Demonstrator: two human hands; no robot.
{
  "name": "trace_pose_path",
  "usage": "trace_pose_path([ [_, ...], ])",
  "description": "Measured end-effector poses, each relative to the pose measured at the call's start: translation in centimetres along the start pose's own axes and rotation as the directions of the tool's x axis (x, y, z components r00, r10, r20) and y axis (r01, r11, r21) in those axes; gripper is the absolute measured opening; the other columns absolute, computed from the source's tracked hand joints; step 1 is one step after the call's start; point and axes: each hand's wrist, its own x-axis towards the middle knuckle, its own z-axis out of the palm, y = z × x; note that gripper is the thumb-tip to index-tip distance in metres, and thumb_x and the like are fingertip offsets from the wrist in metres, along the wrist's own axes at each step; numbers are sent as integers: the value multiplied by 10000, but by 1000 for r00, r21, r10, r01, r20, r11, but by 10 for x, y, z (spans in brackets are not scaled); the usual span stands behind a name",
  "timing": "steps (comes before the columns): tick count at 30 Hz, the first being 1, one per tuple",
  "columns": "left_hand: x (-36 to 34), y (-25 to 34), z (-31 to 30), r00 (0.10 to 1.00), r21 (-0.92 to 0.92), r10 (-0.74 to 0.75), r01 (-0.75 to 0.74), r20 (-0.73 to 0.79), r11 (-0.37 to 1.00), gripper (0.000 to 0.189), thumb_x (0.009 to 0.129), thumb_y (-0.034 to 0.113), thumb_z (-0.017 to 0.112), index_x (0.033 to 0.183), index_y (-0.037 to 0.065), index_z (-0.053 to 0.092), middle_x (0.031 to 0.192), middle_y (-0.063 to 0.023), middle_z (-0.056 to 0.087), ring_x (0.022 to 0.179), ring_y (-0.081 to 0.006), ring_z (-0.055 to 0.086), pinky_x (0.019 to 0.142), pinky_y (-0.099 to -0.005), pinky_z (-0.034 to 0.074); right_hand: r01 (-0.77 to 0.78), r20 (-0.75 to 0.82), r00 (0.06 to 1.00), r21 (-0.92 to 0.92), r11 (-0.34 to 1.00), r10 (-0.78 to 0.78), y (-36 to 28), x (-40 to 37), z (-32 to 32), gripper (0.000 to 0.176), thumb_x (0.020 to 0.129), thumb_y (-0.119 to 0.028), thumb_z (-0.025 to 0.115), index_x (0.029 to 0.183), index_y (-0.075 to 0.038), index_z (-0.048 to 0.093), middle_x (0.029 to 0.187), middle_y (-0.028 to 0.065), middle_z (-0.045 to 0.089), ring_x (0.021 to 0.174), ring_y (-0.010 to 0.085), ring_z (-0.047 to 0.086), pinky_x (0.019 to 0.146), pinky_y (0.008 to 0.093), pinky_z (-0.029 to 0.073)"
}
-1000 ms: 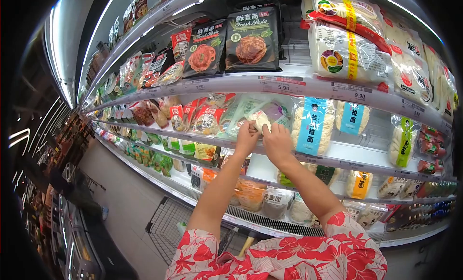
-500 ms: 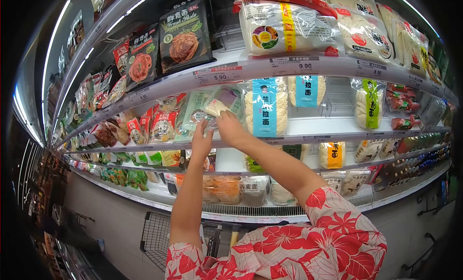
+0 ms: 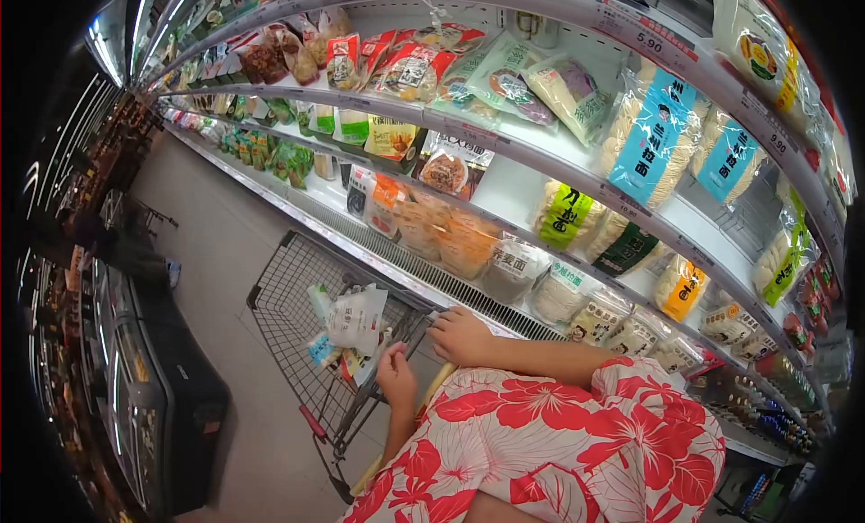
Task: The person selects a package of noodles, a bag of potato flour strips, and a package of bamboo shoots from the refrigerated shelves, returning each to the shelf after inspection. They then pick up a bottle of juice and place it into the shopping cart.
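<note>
My left hand (image 3: 396, 376) is over the near end of a wire shopping cart (image 3: 281, 293), its fingers loosely bent and nothing visible in them. My right hand (image 3: 460, 336) hovers by the cart's corner on the shelf side, back of the hand up, fingers slightly apart and empty. In the cart lie a white printed packet (image 3: 358, 320) and a blue-labelled packet (image 3: 322, 349), partly overlapping other packets. The cart's yellow handle bar (image 3: 436, 390) passes beneath my left forearm. A clear noodle bag with green print and a purple patch (image 3: 568, 92) lies slanted on the shelf above.
Chilled shelves (image 3: 515, 191) carry bagged noodles, including blue-labelled bags (image 3: 655, 137), a green-labelled bag (image 3: 568, 215) and orange packs (image 3: 461, 241). A low dark cabinet (image 3: 185, 397) stands across the aisle floor (image 3: 236, 370) at left. A person in dark clothing (image 3: 99, 239) is farther back.
Both hands have come down from the upper shelf to the cart. My right hand has let go of the noodle bag, now on the shelf. The view has tilted down and turned left.
</note>
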Motion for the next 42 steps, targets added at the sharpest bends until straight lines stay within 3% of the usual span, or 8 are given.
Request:
trace_pose_path([
  [2, -9, -18, -13, 998, 70, -9, 13, -61, 997, 193, 908, 50, 531, 1047, -45, 626, 973, -134, 673, 880, -182, 643, 791, -291, 496, 8, 18, 1000, -45, 999, -7, -1, 7, 2, 256, 850, -317, 563, 919, -77, 622, 867, 88, 638, 901, 262, 609, 891, 381, 411],
  [5, -6, -19, -21, 951, 274, -247, 191, 184, 943, 257, 889, 149, 598, 1073, -29, 620, 957, -145, 684, 874, -191, 656, 774, -311, 506, 16, 233, 972, -100, 995, 8, -6, 15, 1, 305, 866, -350, 541, 935, -64, 619, 908, 122, 655, 887, 280, 628, 914, 423, 402],
  [10, -9, -10, -8, 945, 190, -93, 33, 314, 981, 275, 895, 175, 577, 1100, -5, 608, 962, -181, 677, 896, -291, 662, 786, -365, 506, -11, 348, 937, -48, 999, 27, -9, 39, 21, 277, 851, -306, 574, 944, -48, 617, 883, 109, 630, 873, 280, 620, 869, 406, 443],
  [18, 11, 14, -11, 820, 349, -179, -27, 544, 937, 300, 915, 227, 517, 1085, -6, 601, 1002, -240, 645, 926, -378, 629, 790, -428, 492, 210, -234, 953, 57, 976, -192, -22, 68, 19, 265, 753, -117, 647, 1002, -29, 621, 873, 79, 611, 860, 252, 599, 781, 371, 475],
  [23, 24, -37, -3, 752, 176, -137, 28, 645, 984, 359, 923, 263, 550, 1129, -27, 601, 1013, -187, 670, 900, -270, 651, 805, -355, 486, 114, -379, 917, -46, 992, -123, -27, 66, 8, 249, 732, -84, 661, 974, -29, 638, 811, 81, 628, 745, 247, 615, 722, 357, 489],
  [30, 43, -30, -7, 646, 156, -250, 200, 721, 967, 391, 931, 307, 548, 1139, -19, 607, 1029, -185, 670, 956, -274, 647, 836, -353, 483, -133, -261, 960, -112, 985, 101, -34, 59, 18, 199, 781, -152, 636, 952, -51, 648, 794, 71, 642, 724, 234, 617, 678, 362, 470],
  [35, 54, -19, -15, 577, -22, -142, 268, 804, 963, 401, 964, 297, 528, 1192, -33, 552, 1026, -79, 636, 895, -116, 578, 786, -264, 477, -170, -211, 966, -98, 981, 147, -36, 72, 25, 129, 811, -166, 615, 890, -69, 645, 727, 67, 621, 675, 243, 604, 659, 369, 458],
  [42, 78, -19, -29, 537, -67, -123, 321, 834, 945, 379, 941, 247, 555, 1195, -35, 548, 1049, -74, 627, 926, -110, 564, 796, -262, 473, -191, -240, 957, -106, 976, 161, -38, 95, 38, 100, 814, -166, 610, 773, -79, 637, 667, 58, 607, 625, 236, 588, 628, 359, 443],
])
